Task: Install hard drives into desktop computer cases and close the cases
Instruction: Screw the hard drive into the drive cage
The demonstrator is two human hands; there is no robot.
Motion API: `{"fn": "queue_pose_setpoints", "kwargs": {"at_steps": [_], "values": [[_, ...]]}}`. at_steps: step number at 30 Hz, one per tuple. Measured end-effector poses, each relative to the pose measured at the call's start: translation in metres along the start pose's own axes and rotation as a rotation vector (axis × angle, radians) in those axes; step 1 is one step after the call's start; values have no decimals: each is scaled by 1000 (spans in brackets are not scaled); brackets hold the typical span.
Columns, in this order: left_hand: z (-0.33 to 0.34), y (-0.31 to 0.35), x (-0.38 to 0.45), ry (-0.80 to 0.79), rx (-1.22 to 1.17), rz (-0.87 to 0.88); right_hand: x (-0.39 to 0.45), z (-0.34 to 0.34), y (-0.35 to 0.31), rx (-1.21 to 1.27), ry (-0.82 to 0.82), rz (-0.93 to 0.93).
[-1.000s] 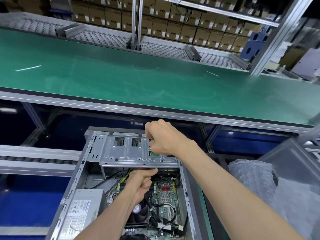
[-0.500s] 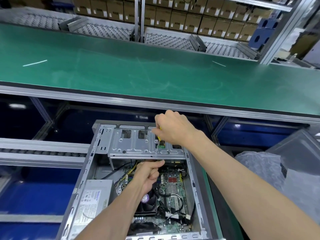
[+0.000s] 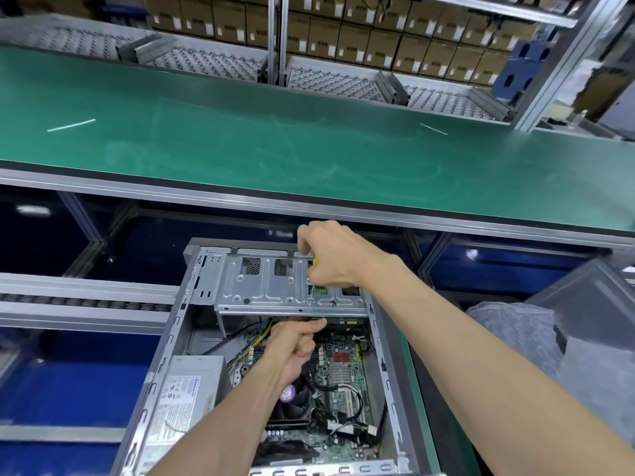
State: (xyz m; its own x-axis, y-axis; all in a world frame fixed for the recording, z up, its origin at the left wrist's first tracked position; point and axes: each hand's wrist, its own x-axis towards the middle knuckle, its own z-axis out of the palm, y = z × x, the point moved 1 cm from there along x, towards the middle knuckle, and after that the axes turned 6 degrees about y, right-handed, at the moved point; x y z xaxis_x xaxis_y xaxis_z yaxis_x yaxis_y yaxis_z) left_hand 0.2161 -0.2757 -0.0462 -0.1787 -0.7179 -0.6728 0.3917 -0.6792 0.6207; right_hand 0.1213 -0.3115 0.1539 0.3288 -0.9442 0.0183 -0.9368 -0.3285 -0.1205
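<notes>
Case (image 3: 178, 341) open at lower centre of frame, side panel off, motherboard (image 3: 340, 376) and power supply (image 3: 185, 393) exposed. Drive cage (image 3: 275, 290) across the case's upper end, long axis running left to right in frame, flat face up. Hard drive itself mostly hidden beneath the cage; only a green sliver visible through a slot. Right hand (image 3: 335, 255) curled round a yellow-handled screwdriver (image 3: 312, 274), shaft pointing down into the cage top. Left hand (image 3: 295, 341) below the cage edge, fingers curled; contents not discernible. Probably mid-fastening; closing the case yet to do.
</notes>
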Motion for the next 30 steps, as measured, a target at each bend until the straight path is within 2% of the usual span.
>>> {"fn": "queue_pose_setpoints", "kwargs": {"at_steps": [2, 7, 12, 17, 22, 27, 30], "values": [[1, 1, -2, -9, 12, 5, -1, -2, 2, 38, -28, 23], [0, 1, 0, -9, 1, 4, -1, 6, 4, -93, 100, 37], [-1, -1, 2, -22, -6, 12, -3, 0, -1, 49, 20, -11], [-1, 0, 2, -34, 1, 13, -1, 5, 4, -109, 115, 44], [0, 1, 1, -35, -11, 18, -3, 0, 6, 74, -16, 23], [0, 1, 0, -41, -10, 19, 0, 5, 1, -68, 103, 49], [0, 0, 0, -32, -13, 22, 1, 1, -5, -35, 67, -17]]}}
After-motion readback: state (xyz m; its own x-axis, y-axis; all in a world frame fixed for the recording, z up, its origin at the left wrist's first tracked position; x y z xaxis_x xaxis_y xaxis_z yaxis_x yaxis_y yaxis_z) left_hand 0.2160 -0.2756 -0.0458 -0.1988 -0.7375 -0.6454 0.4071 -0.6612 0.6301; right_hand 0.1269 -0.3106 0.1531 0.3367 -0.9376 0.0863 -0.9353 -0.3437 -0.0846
